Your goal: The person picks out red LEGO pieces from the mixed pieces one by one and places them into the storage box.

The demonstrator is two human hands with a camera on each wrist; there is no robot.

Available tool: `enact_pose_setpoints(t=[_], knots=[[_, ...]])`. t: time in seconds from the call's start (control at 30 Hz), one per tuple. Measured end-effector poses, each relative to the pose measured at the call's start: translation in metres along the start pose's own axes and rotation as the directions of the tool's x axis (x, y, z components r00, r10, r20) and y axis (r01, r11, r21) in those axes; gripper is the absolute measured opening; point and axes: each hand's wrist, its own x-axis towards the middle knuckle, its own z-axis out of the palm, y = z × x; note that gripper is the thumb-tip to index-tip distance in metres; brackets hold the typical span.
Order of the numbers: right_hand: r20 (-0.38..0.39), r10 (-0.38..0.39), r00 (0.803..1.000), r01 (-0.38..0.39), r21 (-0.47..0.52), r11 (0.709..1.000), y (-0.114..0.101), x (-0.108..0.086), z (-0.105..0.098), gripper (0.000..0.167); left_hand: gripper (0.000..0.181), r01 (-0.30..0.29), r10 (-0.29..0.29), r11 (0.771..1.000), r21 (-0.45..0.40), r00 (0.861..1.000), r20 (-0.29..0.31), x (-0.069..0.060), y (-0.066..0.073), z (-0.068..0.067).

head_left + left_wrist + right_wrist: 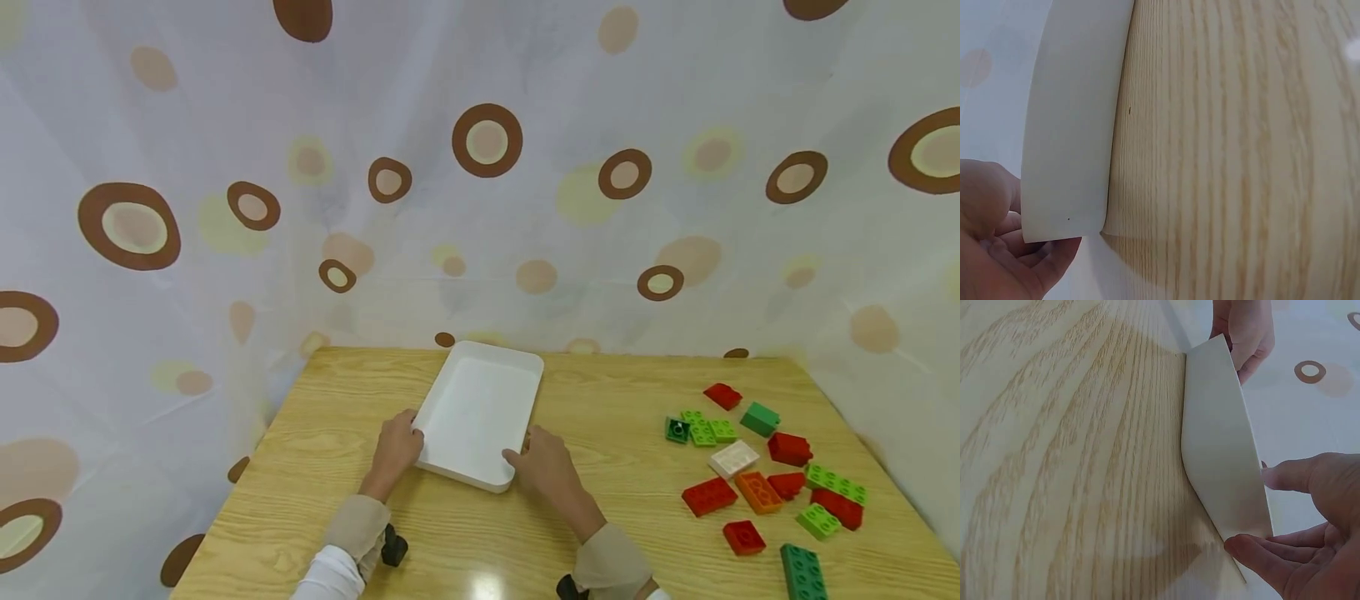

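Observation:
A white rectangular tray (pixel 480 408) lies slightly turned on the wooden table, with nothing in it. My left hand (pixel 396 450) grips its left side near the front corner, thumb at the rim. On the right side, my right hand (pixel 551 471) pinches the wall near the other front corner. In the left wrist view, the curled fingers of the left hand (pixel 1004 244) are partly hidden behind the tray wall (pixel 1072 125). The right wrist view has the thumb of the right hand (pixel 1316 531) over the rim of the tray (pixel 1222 450) and its fingers against the outer wall.
Loose bricks lie scattered at the table's right: a red brick (pixel 708 496), an orange brick (pixel 758 492), a white brick (pixel 734 459), a dark green brick (pixel 803 572) and several others. A patterned curtain (pixel 420 233) hangs behind the table (pixel 337 408) and along both sides.

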Motion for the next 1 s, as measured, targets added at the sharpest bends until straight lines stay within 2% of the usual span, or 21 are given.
enact_pose_setpoints(t=[0.2, 0.37, 0.6, 0.8, 1.0], knots=[[-0.005, 0.023, 1.000, -0.023, 0.021, 1.000, 0.004, 0.005, 0.001, 0.021, 0.037, -0.032, 0.032, 0.999, 0.004, 0.999, -0.008, 0.003, 0.001, 0.000], [-0.002, -0.011, 1.000, 0.011, 0.028, 1.000, 0.008, 0.006, 0.003, 0.028, 0.037, -0.041, 0.041, 0.999, -0.008, 0.999, 0.000, 0.000, 0.002, -0.001], [0.005, 0.008, 1.000, -0.008, 0.040, 0.999, 0.012, 0.004, 0.003, 0.033, 0.034, -0.073, 0.073, 0.997, 0.004, 0.997, 0.005, -0.005, 0.003, -0.002], [-0.009, 0.019, 1.000, -0.018, 0.066, 0.998, 0.011, 0.000, -0.004, 0.038, 0.030, -0.109, 0.109, 0.994, -0.010, 0.994, 0.013, -0.010, 0.006, -0.002], [-0.019, 0.004, 1.000, -0.002, 0.095, 0.995, 0.014, -0.003, -0.013, 0.040, 0.028, -0.135, 0.137, 0.990, -0.047, 0.989, 0.050, -0.014, 0.014, -0.002]])
